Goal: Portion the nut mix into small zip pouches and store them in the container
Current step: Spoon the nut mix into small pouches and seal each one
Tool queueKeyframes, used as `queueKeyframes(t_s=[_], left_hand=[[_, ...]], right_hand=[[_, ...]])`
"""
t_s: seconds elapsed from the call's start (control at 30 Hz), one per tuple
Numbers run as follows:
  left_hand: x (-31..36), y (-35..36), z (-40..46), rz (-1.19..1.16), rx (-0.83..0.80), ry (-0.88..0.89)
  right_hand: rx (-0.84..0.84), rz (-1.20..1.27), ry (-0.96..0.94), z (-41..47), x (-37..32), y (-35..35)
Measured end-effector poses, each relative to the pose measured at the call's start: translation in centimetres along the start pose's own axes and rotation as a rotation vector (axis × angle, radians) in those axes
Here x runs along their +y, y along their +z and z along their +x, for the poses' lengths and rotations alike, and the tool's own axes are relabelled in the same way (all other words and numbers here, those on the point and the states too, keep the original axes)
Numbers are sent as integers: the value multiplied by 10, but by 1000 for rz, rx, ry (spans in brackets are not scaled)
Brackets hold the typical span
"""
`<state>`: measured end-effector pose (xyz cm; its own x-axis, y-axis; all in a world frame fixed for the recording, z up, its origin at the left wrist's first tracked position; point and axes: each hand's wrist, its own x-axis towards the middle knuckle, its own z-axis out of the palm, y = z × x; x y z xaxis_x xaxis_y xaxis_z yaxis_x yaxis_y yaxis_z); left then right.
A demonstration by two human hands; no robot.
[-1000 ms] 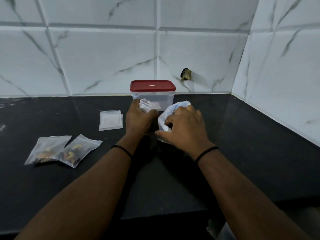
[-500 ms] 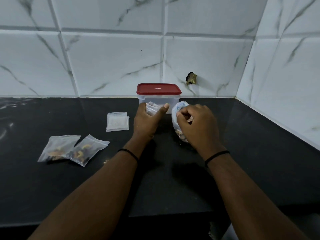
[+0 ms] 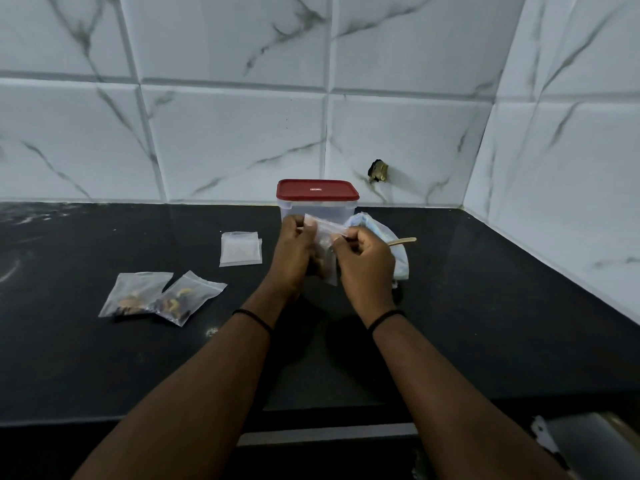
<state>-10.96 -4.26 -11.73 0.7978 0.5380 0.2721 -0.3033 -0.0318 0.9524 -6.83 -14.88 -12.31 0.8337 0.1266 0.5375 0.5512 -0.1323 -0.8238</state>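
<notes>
Your left hand (image 3: 294, 252) and right hand (image 3: 363, 261) both pinch one small zip pouch (image 3: 327, 237) above the black counter (image 3: 485, 306). The red-lidded container (image 3: 317, 200) stands just behind it, lid on

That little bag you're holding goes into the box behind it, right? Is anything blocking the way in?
Yes: the red lid sits on the container, so the held pouch, pinched by the left hand and right hand, cannot go in yet.

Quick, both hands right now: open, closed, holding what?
Left hand: closed, pinching the small zip pouch at its top left edge.
Right hand: closed, pinching the same pouch's top right edge.
</notes>
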Motion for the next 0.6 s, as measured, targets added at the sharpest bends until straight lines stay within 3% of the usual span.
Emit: queueKeyframes(t_s=[0.27, 0.4, 0.6], left_hand=[[1, -5, 4, -95, 17, 3], [-1, -10, 9, -36, -3, -11], [1, -10, 12, -32, 64, -33]], right_hand=[[17, 163, 85, 12, 10, 1], [28, 261, 121, 15, 11, 0], [-83, 323, 204, 19, 14, -2]])
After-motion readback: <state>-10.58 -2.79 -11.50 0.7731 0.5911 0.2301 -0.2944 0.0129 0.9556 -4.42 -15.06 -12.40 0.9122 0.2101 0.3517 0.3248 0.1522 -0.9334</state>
